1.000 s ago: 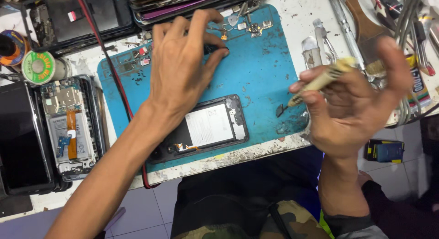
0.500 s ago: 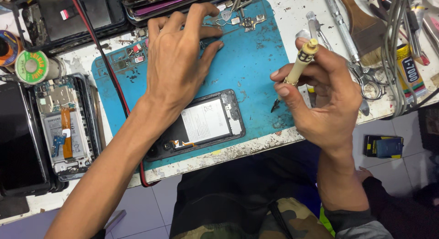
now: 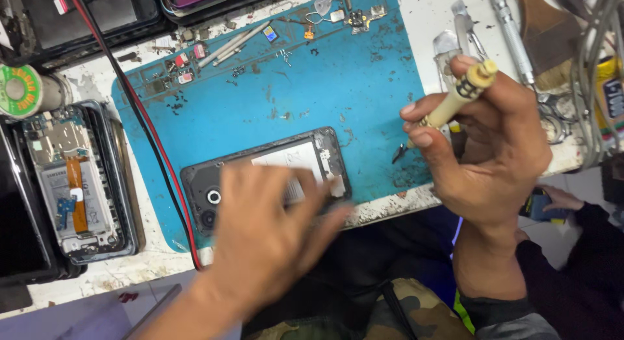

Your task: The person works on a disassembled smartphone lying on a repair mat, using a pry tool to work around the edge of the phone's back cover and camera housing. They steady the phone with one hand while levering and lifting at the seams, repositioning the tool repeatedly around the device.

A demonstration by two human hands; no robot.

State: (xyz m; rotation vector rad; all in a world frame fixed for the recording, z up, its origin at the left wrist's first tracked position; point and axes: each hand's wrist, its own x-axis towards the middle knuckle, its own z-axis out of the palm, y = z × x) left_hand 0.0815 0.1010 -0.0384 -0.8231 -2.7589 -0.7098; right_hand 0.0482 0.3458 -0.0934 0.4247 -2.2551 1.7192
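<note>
Cream-coloured plastic, thin and long, is the handle of the small screwdriver (image 3: 458,96) that the right hand (image 3: 484,151) grips tight in closed fingers, right of the middle of the frame, with its dark tip just above the mat's edge. Lower down, the blurry left hand (image 3: 270,242) lies flat and open over the opened black phone with no back cover (image 3: 260,177), holding nothing. That phone rests at the bottom middle, on the blue rubber work mat (image 3: 273,99). Tiny loose screws and metal bits (image 3: 237,57) sit along the mat's top. A second opened phone (image 3: 68,181) lies at the left edge. It looks like screw work; a next move needs the phone held firm and the tip set straight.
</note>
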